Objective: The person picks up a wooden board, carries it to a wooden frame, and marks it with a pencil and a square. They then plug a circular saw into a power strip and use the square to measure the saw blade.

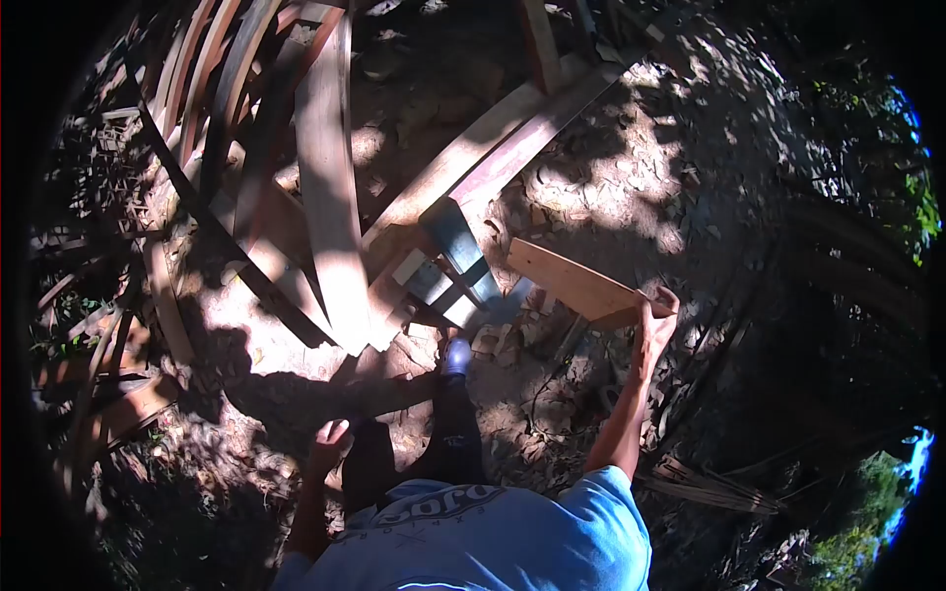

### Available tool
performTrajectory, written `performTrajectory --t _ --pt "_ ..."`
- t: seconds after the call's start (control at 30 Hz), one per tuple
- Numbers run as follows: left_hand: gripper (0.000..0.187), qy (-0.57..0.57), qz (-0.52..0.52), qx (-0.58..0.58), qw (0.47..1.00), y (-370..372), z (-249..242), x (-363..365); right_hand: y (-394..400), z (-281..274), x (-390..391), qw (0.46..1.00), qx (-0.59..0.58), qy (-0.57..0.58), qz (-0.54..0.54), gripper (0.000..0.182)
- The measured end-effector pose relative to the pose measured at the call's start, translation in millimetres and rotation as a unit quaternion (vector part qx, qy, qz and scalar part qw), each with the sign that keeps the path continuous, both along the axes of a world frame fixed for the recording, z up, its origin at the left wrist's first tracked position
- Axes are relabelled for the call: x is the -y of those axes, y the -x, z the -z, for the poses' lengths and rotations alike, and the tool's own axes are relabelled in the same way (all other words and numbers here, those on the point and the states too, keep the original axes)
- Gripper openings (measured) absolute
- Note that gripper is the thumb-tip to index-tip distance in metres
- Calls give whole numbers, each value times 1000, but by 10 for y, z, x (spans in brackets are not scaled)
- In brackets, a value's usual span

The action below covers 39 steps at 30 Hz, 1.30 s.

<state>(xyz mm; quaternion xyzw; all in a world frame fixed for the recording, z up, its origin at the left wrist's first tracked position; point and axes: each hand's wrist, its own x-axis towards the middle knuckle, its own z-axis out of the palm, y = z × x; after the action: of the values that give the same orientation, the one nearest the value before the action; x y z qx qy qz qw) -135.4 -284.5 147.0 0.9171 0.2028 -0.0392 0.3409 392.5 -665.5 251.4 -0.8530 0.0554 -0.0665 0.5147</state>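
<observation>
Board (pixel 572 281) in the grasp of my right hand (pixel 656 305), planks (pixel 325 167) beyond my curled left hand (pixel 332 434), its contents unclear.

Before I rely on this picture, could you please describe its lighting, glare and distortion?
Head view, lighting: bright patches and deep shadow break up the ground; head view, glare: the long plank's near end is washed out, while the board in the right hand is readable; head view, distortion: the upper-left planks look bowed, and the corners go black.
</observation>
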Motion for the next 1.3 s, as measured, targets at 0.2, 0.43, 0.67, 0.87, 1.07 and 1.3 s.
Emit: performTrajectory --t 0.2,0.43,0.67,0.87,1.07,1.3 --pt "46 393 -260 -119 874 155 -62 -491 867 -1948 -333 976 176 -99 -83 57" --pt "38 316 -87 129 936 679 -429 -1537 2061 -2963 -1517 959 175 -208 -82 33" --pt "53 330 -108 168 923 743 -1464 -1748 2925 -2791 -3324 963 -63 -237 -110 34" --pt "64 258 -134 39 956 1078 -1210 -1949 2960 -2004 -4417 926 -71 -218 -300 46" --pt "53 171 -114 47 977 1264 -330 -2344 2841 -724 -4990 953 -42 -127 -270 67" --pt "64 214 -154 -108 959 475 -570 -3099 4185 529 -5267 818 -395 -318 -270 65"
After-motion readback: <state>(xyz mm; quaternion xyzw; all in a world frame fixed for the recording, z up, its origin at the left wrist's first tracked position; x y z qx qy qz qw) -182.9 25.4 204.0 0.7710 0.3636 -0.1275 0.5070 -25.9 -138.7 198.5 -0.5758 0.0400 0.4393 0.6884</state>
